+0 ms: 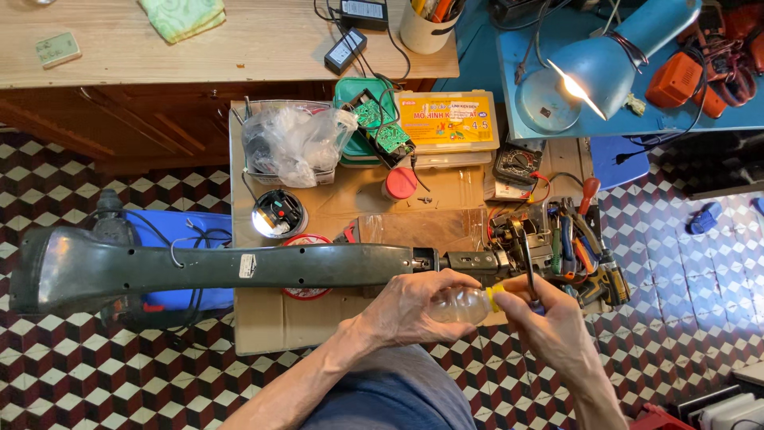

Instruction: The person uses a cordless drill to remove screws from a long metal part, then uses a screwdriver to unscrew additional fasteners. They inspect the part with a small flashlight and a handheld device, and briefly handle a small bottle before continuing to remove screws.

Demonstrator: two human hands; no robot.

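A long dark green tool body [207, 272] lies across a low cardboard-covered table [263, 326], its metal end [477, 261] pointing right. My left hand [406, 306] is wrapped around a small clear plastic bottle [458, 306] with a yellow cap [495, 297], just below the tool's metal end. My right hand [549, 326] grips the cap end of that bottle and also holds a thin dark tool [528, 267] that stands up toward the metal end.
A pile of pliers and screwdrivers [577, 251] lies at the table's right. Behind are a plastic bag [294, 143], circuit boards [382, 127], a yellow parts box [447, 121], a multimeter [517, 166] and a lit blue lamp [605, 68]. Chequered floor tiles surround the table.
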